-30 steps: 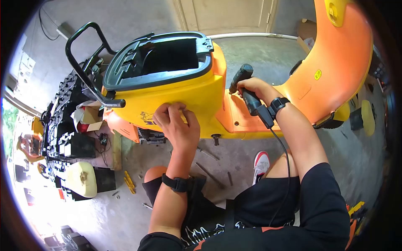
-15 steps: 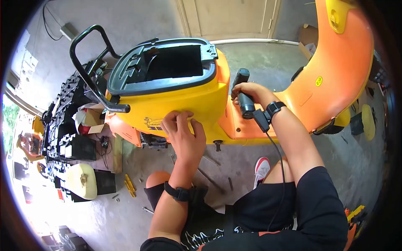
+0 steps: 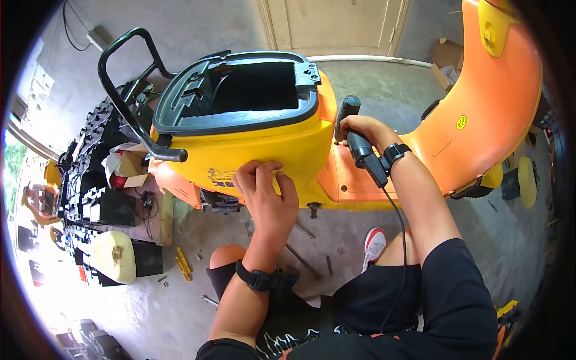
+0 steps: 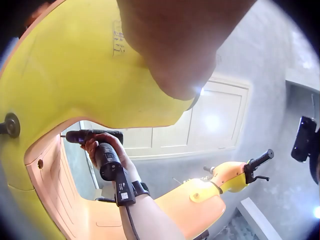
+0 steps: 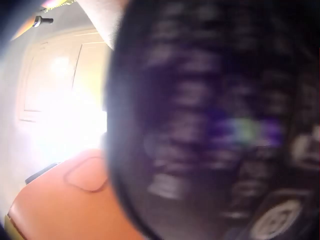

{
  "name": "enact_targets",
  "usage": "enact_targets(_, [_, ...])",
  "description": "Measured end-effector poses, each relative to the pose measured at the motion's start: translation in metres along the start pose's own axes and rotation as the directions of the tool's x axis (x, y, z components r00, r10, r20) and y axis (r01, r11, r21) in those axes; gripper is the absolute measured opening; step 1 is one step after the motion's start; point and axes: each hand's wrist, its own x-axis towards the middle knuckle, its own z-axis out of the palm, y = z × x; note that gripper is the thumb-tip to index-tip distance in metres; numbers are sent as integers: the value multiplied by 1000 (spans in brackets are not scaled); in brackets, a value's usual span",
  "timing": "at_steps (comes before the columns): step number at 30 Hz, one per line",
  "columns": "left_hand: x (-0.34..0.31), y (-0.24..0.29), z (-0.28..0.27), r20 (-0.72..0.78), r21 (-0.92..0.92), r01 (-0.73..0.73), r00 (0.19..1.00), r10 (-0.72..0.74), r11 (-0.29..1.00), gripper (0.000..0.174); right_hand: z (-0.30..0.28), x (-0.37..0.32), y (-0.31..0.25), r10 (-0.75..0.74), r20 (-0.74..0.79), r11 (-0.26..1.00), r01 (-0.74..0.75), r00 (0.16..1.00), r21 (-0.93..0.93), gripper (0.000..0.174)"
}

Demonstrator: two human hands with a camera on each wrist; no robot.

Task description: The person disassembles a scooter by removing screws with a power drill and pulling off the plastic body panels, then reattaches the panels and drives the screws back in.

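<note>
1. Clock directions run from the middle of the head view, unless said otherwise
2. The right hand (image 3: 371, 129), at 2 o'clock, is wrapped around a black drill (image 3: 360, 149); a black wristband (image 3: 395, 152) sits behind it
3. In the left wrist view the drill's nose points to 9 o'clock, its bit near the orange floorboard (image 4: 52, 180); whether the bit touches anything I cannot tell
4. The left hand (image 3: 265, 192), just off the middle toward 8 o'clock, grasps nothing; its fingers are spread and loosely bent, fingertips at the yellow body panel (image 3: 288, 144), just beside a small printed drawing (image 3: 219, 176)
5. That panel belongs to a yellow and orange scooter lying across the view, its open compartment (image 3: 255, 90) at 11 o'clock within a dark rim
6. A curved black bar (image 3: 123, 108) stands on the compartment's 9 o'clock side
7. The orange front shield (image 3: 495, 96), at 2 o'clock, bears a yellow oval sticker (image 3: 462, 122)
8. Toward 8 o'clock, a tool with yellow handles (image 3: 183, 264) lies on the floor, and a pale cushion (image 3: 114, 257) is farther out
9. A red and white shoe (image 3: 375, 245) is at 4 o'clock, and a cream door (image 3: 333, 27) stands between 12 and 1 o'clock
</note>
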Motion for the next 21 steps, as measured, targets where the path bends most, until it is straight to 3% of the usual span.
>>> enact_targets(5, [2,-3,4,-20,39,-8,1000,9,999,18,-9,11,6,-11,95,1000,12,995,-4,13])
enact_targets(7, [2,-4,5,-24,53,-14,1000,15,998,17,-12,10,10,5,107,995,-15,994,96,12])
enact_targets(14, [5,-8,10,-61,79,-33,997,38,996,15,-12,11,2,37,86,999,-40,996,30,14])
enact_targets(18, [5,-6,10,-80,94,-37,996,44,995,15,-5,-2,-6,33,52,992,-39,998,121,14])
enact_targets(21, [4,-7,10,-72,65,-26,997,30,998,15,-6,2,2,78,6,996,-78,997,51,15])
